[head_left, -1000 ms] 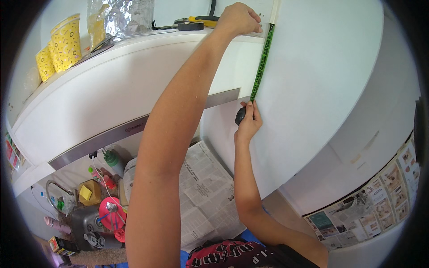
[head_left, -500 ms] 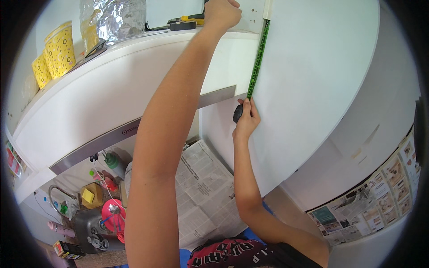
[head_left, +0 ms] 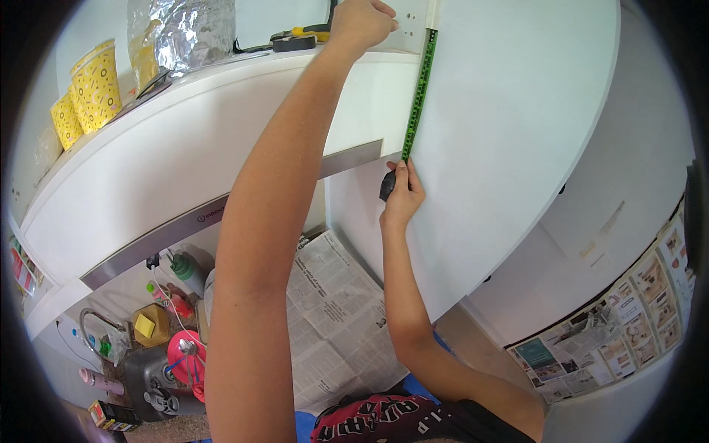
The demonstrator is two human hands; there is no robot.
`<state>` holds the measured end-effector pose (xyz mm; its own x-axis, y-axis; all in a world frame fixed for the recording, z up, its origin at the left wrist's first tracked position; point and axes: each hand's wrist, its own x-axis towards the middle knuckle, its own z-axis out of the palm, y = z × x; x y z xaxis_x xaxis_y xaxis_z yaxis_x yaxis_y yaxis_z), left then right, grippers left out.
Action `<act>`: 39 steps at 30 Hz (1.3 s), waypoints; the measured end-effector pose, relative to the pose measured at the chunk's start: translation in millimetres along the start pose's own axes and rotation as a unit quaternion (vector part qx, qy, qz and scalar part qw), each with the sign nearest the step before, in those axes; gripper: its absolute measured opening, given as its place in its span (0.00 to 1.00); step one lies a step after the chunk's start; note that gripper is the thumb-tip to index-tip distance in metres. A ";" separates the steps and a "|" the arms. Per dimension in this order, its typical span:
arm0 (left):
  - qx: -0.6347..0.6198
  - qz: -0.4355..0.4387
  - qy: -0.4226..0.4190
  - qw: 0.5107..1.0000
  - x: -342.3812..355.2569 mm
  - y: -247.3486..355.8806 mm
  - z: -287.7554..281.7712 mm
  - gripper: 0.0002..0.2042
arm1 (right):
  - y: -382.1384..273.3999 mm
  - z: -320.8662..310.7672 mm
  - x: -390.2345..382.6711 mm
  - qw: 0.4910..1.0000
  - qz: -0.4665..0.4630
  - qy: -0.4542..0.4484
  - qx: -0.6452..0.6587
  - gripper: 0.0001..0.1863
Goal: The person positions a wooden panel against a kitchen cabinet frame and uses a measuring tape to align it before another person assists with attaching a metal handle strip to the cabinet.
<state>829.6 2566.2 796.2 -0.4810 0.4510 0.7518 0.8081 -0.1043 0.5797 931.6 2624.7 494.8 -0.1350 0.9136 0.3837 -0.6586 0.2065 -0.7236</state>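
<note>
My right hand (head_left: 404,198) grips the dark case of a tape measure (head_left: 388,185) below the white cabinet's lower edge. Its green tape (head_left: 418,100) runs up along the white side panel (head_left: 509,133), and the upper end meets a pale strip. My left hand (head_left: 362,28) reaches up to the open shelf, its fingers bent and partly cut off by the upper edge; whatever they hold, if anything, is hidden. Beside it on the shelf lie a yellow-and-black tool (head_left: 309,31) and a roll of black tape (head_left: 294,43).
Yellow patterned paper cups (head_left: 96,88) and a silvery wrapped bundle (head_left: 181,37) stand on the shelf. Below are a metal sink (head_left: 140,369), a pink bowl (head_left: 183,345), bottles and newspaper (head_left: 336,310). More printed sheets (head_left: 620,332) cover a surface at lower right.
The whole view has shifted slightly, so the scene sits a little further left. Both hands keep nearly the same places, and the tape stays extended along the panel.
</note>
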 end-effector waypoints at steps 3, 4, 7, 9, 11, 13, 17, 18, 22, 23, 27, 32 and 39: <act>0.017 0.052 -0.016 0.998 -4.7 7.5 4.2 0.16 | 2.8 -0.1 2.5 1.000 -0.008 0.004 -0.006 0.21; 0.023 0.070 -0.018 0.997 -6.4 8.7 7.5 0.17 | 3.2 0.0 2.4 1.000 -0.009 0.007 -0.007 0.21; 0.056 0.140 -0.037 0.988 -11.1 12.2 8.8 0.20 | 6.2 1.4 2.5 1.000 -0.024 0.008 -0.018 0.22; 0.032 0.176 -0.104 0.978 -10.7 19.5 5.6 0.17 | 10.0 1.0 3.7 0.998 -0.047 0.001 -0.036 0.21; 0.040 0.192 -0.139 0.971 -17.7 34.7 4.3 0.16 | 8.9 0.0 3.3 0.997 -0.054 0.014 -0.052 0.21; 0.085 0.190 -0.137 0.968 -33.1 47.9 3.0 0.18 | 7.1 0.3 2.4 0.996 -0.062 0.023 -0.067 0.21; 0.135 0.176 -0.114 0.968 -30.7 45.9 9.2 0.16 | 6.2 8.2 -1.8 0.994 -0.058 0.048 -0.075 0.19; 0.151 0.180 -0.114 0.965 -31.8 48.7 12.4 0.15 | 5.6 9.5 -1.8 0.994 -0.055 0.060 -0.074 0.19; 0.155 0.179 -0.078 0.968 -28.7 51.5 14.6 0.12 | 1.9 16.7 0.9 0.992 -0.074 0.079 -0.070 0.18; 0.158 0.175 -0.073 0.969 -29.0 52.2 15.3 0.12 | -0.8 18.0 0.8 0.993 -0.066 0.078 -0.059 0.19; 0.167 0.146 -0.071 0.972 -29.0 56.5 19.9 0.12 | -11.0 21.4 0.4 0.987 -0.068 0.109 -0.099 0.18; 0.173 0.144 -0.054 0.973 -16.0 50.2 17.3 0.12 | -7.8 23.1 0.9 0.989 -0.064 0.108 -0.083 0.19; 0.171 0.170 -0.008 0.970 -21.6 49.7 26.2 0.13 | -1.0 20.0 4.0 0.983 -0.096 0.115 -0.107 0.20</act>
<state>889.1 2574.6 800.5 -0.1630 0.4555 0.8752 0.9862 0.0485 0.1584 916.9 2621.1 508.6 0.1638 0.9005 0.4028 -0.4808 0.4295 -0.7645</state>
